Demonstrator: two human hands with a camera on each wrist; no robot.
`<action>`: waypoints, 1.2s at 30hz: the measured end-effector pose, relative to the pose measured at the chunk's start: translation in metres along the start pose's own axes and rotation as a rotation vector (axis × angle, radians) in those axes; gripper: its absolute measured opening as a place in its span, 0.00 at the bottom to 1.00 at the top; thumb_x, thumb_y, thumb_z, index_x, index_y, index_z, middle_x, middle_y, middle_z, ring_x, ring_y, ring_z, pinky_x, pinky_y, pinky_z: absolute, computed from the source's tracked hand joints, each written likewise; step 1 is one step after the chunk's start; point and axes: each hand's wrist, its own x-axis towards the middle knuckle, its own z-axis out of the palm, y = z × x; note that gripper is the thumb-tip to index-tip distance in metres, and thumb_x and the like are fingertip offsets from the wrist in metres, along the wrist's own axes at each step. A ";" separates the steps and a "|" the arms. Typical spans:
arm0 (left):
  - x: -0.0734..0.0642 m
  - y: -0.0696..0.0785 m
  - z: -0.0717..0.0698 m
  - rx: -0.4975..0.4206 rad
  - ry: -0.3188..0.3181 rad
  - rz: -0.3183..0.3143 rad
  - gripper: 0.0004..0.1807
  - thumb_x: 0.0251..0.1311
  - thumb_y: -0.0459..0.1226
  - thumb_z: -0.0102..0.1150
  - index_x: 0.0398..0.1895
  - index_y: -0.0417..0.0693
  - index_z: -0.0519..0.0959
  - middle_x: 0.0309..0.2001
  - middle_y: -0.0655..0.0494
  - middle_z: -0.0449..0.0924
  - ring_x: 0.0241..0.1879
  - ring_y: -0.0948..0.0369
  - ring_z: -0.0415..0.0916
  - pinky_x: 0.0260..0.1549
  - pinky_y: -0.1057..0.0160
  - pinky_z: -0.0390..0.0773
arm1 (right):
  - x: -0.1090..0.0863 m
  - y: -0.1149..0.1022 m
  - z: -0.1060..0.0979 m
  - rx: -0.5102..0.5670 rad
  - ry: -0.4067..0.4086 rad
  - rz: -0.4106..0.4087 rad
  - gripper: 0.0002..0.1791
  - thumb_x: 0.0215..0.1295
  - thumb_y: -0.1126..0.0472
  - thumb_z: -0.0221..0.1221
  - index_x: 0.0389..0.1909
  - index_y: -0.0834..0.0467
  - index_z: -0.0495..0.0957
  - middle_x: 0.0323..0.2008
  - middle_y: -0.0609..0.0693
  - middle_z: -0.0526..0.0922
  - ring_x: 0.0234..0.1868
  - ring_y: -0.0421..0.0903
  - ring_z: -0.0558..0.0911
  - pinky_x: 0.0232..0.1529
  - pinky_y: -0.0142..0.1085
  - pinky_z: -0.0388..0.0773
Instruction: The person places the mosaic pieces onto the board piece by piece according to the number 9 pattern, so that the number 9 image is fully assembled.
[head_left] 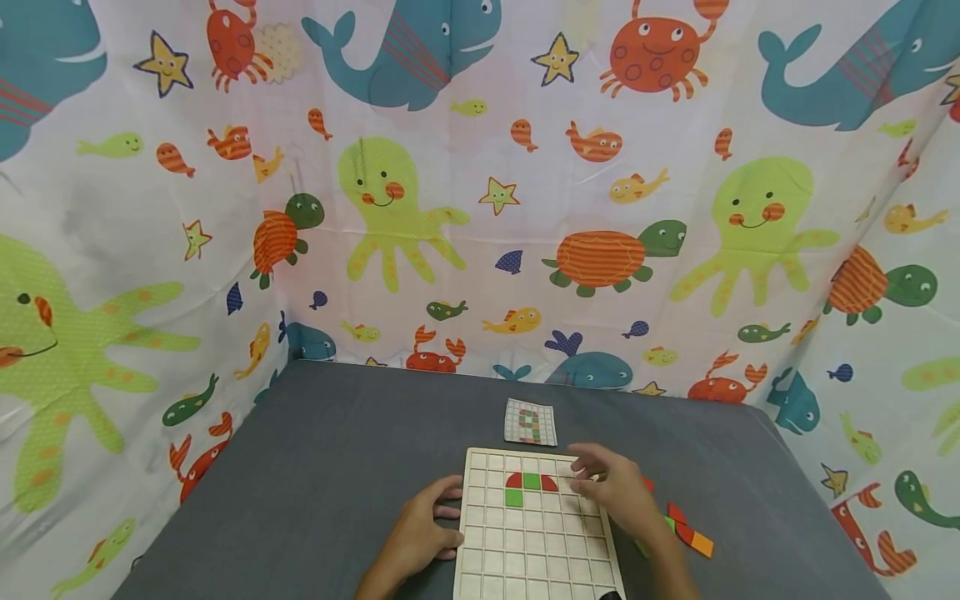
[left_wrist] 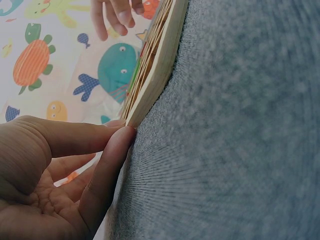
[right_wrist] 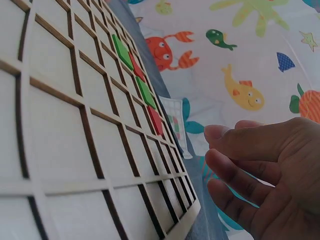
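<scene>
My left hand (head_left: 422,525) sits between six and seven o'clock, its forearm (head_left: 377,577) slanting toward one; I pinch with two digit tips pressed together, the other fingers bent behind. My right hand (head_left: 618,493) hovers near five o'clock, its forearm (head_left: 667,560) angled toward eleven. I hold these fingers loosely curled toward ten, my grasp bare.

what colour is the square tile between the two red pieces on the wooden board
Green; the square tile shows best in the head view.
</scene>
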 end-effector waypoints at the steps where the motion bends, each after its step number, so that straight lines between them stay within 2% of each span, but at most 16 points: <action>1: 0.000 0.000 0.000 0.000 0.001 -0.001 0.46 0.47 0.16 0.72 0.74 0.43 0.73 0.65 0.41 0.78 0.53 0.50 0.81 0.25 0.54 0.88 | 0.000 0.001 -0.002 0.000 0.005 0.008 0.30 0.60 0.70 0.74 0.64 0.57 0.82 0.44 0.52 0.88 0.43 0.45 0.85 0.42 0.33 0.84; 15: 0.000 -0.001 0.000 -0.003 0.001 0.003 0.46 0.48 0.17 0.71 0.75 0.43 0.72 0.65 0.41 0.77 0.54 0.50 0.81 0.25 0.54 0.88 | -0.003 0.024 -0.031 -0.050 0.067 0.051 0.33 0.62 0.70 0.73 0.69 0.59 0.78 0.48 0.54 0.89 0.45 0.46 0.85 0.42 0.34 0.85; 24: 0.000 -0.001 0.001 -0.006 0.004 -0.005 0.46 0.48 0.17 0.72 0.75 0.43 0.72 0.66 0.41 0.77 0.54 0.50 0.81 0.25 0.54 0.88 | -0.008 0.039 -0.049 0.004 0.061 0.070 0.34 0.63 0.70 0.72 0.70 0.61 0.76 0.51 0.58 0.88 0.49 0.51 0.86 0.43 0.34 0.85; 30: 0.001 -0.001 0.000 -0.005 0.002 -0.008 0.46 0.48 0.17 0.72 0.75 0.43 0.72 0.66 0.40 0.77 0.54 0.50 0.81 0.25 0.53 0.89 | -0.009 0.048 -0.056 -0.101 0.093 0.079 0.33 0.62 0.71 0.72 0.70 0.60 0.77 0.51 0.56 0.89 0.52 0.54 0.87 0.50 0.40 0.85; 36: 0.000 -0.001 0.000 -0.002 -0.001 -0.005 0.46 0.49 0.17 0.72 0.75 0.43 0.72 0.66 0.40 0.77 0.54 0.50 0.81 0.26 0.53 0.89 | -0.011 0.055 -0.059 -0.167 0.113 0.086 0.34 0.57 0.75 0.72 0.67 0.62 0.79 0.50 0.57 0.90 0.52 0.57 0.87 0.49 0.44 0.85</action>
